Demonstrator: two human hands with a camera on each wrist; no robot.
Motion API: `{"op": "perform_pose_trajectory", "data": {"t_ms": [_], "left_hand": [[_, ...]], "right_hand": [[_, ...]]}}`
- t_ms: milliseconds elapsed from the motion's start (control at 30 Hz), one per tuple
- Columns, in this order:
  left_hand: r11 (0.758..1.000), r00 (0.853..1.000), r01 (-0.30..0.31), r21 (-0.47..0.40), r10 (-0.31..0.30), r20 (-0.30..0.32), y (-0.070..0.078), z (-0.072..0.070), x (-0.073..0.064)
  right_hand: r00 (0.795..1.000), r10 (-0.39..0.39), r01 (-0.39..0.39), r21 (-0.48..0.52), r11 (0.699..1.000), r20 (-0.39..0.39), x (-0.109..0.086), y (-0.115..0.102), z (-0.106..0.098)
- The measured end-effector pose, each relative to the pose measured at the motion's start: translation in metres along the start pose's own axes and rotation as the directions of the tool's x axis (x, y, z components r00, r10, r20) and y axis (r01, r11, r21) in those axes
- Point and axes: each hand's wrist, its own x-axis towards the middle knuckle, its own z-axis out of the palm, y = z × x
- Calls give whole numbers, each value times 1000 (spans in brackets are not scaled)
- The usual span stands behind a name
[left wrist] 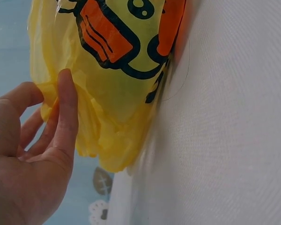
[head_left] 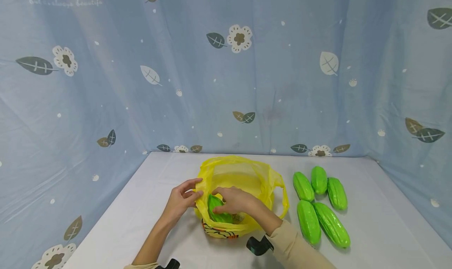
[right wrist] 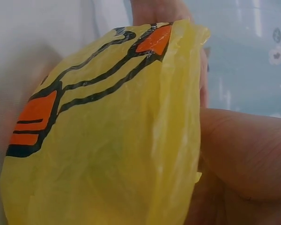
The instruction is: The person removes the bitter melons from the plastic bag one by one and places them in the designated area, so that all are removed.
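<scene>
A yellow plastic bag [head_left: 268,174] with black and orange print stands on the table, its mouth gaping upward. My left hand [head_left: 180,200] pinches the bag's left rim between thumb and fingers; the left wrist view shows this hand [left wrist: 42,145] at the thin yellow film [left wrist: 112,108]. Inside the mouth, my right hand [head_left: 234,201] has its thumb and fingers around a shiny, bright green cucumber-like vegetable [head_left: 217,216]. In the right wrist view the bag's wall [right wrist: 98,140] hides the fingers and the vegetable.
Several similar green vegetables [head_left: 308,222] lie grouped on the white table [head_left: 381,229], right of the bag. One bag handle [head_left: 285,200] droops toward them. A blue curtain [head_left: 261,84] with leaves and flowers hangs behind and at both sides.
</scene>
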Motion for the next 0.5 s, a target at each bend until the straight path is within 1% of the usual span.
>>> {"op": "perform_pose_trajectory", "data": {"t_ms": [200, 267, 433, 500], "left_hand": [[1000, 1000, 1, -2, -1, 10, 0, 0, 1], [1000, 1000, 1, -2, -1, 12, 0, -1, 1], [1000, 1000, 2, -1, -2, 13, -1, -1, 1], [1000, 1000, 0, 4, 0, 14, -1, -1, 1]], "right_hand": [[1000, 7, -6, -17, 1000, 14, -1, -5, -3], [1000, 10, -10, -1, 1000, 28, -1, -7, -5], [997, 32, -34, 19, 999, 69, 0, -11, -4], [996, 52, -52, 5, 999, 76, 0, -11, -3]]}}
